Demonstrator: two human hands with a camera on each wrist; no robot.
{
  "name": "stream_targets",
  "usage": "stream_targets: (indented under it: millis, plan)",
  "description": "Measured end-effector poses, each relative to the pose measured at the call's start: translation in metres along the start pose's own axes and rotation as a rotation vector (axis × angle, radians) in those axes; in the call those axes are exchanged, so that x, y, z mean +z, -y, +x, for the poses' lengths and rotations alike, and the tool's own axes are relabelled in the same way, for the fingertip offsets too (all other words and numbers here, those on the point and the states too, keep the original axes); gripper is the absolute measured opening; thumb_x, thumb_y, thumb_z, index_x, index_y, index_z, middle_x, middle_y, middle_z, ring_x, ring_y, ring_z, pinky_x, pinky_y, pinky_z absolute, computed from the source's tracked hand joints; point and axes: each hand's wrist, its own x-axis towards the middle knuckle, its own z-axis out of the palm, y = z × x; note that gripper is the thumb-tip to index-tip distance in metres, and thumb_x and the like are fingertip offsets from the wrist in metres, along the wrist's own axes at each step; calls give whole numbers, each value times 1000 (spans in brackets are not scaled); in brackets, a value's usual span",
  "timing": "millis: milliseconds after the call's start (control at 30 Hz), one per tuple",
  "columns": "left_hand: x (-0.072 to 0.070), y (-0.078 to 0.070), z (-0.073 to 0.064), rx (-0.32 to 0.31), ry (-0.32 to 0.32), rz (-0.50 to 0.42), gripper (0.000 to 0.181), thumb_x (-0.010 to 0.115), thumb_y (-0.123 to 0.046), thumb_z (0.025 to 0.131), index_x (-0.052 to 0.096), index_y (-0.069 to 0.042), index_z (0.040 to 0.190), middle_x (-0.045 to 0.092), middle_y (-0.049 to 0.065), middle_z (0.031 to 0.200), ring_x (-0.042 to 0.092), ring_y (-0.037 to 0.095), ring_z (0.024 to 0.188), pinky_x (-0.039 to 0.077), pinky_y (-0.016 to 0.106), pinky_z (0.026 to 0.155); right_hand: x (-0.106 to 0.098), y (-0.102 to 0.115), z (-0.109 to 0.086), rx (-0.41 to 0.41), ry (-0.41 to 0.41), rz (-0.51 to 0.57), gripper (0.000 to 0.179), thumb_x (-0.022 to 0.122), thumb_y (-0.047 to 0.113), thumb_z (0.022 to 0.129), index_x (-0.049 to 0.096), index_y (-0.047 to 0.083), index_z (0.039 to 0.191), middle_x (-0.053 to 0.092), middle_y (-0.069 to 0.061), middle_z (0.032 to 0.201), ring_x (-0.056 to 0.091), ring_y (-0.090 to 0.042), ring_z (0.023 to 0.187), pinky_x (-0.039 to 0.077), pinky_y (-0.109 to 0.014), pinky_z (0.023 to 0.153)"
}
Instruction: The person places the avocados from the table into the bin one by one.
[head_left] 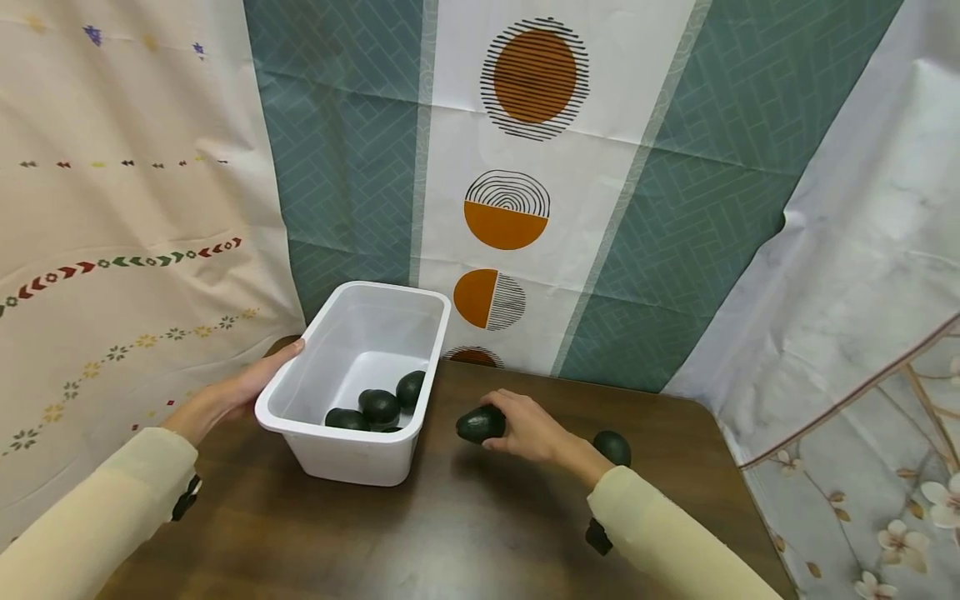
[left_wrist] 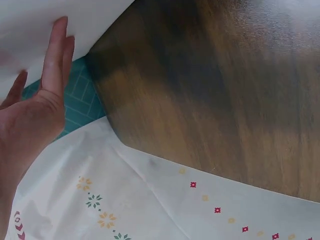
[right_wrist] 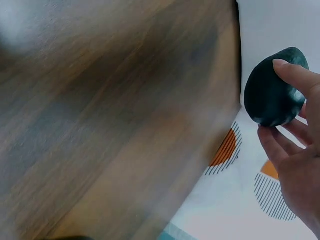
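Observation:
A white plastic bin [head_left: 341, 450] stands on the wooden table, with several dark green avocados [head_left: 378, 407] lying at its near end. My left hand [head_left: 255, 379] rests against the bin's left side, a fingertip at its rim. In the left wrist view the fingers [left_wrist: 54, 60] lie straight along the white outer wall. Right of the bin, my right hand [head_left: 525, 427] holds an avocado [head_left: 480, 424] above the table. The right wrist view shows the thumb on one side of that avocado [right_wrist: 272, 95] and fingertips on the other. Another avocado [head_left: 612, 447] lies beyond my right forearm.
The brown wooden table [head_left: 465, 533] ends at a patterned curtain [head_left: 517, 317] behind the bin. A cream cloth with small motifs [head_left: 135, 275] hangs at the left, and a floral cloth [head_left: 862, 467] hangs at the right.

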Motion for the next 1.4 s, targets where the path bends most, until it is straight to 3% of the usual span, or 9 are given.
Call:
stream_targets:
  millis: [233, 567, 900, 1233, 1400]
  plan:
    - [-4, -10, 0, -88, 34, -55, 82, 30, -64, 111, 22, 1, 160, 61, 14, 134, 62, 32, 123, 52, 55, 102, 5, 7, 8, 2, -25, 19, 62, 91, 27, 87, 61, 9, 139, 67, -3, 129, 64, -18, 110, 55, -40, 97]
    - [2, -12, 3, -20, -2, -36, 79, 26, -60, 112, 25, 5, 157, 65, 9, 122, 66, 27, 113, 54, 52, 99, 6, 9, 13, 9, -85, 75, 61, 91, 23, 87, 62, 7, 138, 67, -6, 130, 65, -22, 112, 57, -40, 94]
    - [8, -12, -1, -12, -37, -10, 86, 24, -64, 111, 22, 6, 161, 65, 14, 127, 67, 25, 113, 56, 51, 98, 4, 7, 14, 78, -141, 219, 56, 90, 22, 88, 63, 11, 136, 67, -6, 127, 66, -24, 113, 57, -47, 98]
    - [8, -8, -4, -15, -57, 20, 88, 24, -66, 110, 23, 4, 162, 59, 24, 138, 65, 30, 119, 55, 50, 98, -11, 17, 25, 113, -224, 327, 61, 91, 22, 88, 63, 7, 140, 64, -8, 137, 66, -25, 119, 57, -40, 99]
    - [5, -10, -4, -15, -72, 43, 90, 24, -67, 110, 24, 6, 161, 61, 22, 136, 65, 29, 118, 56, 48, 97, -19, 24, 35, 119, -237, 364, 64, 91, 21, 88, 61, 8, 144, 61, -9, 142, 67, -27, 121, 57, -41, 99]
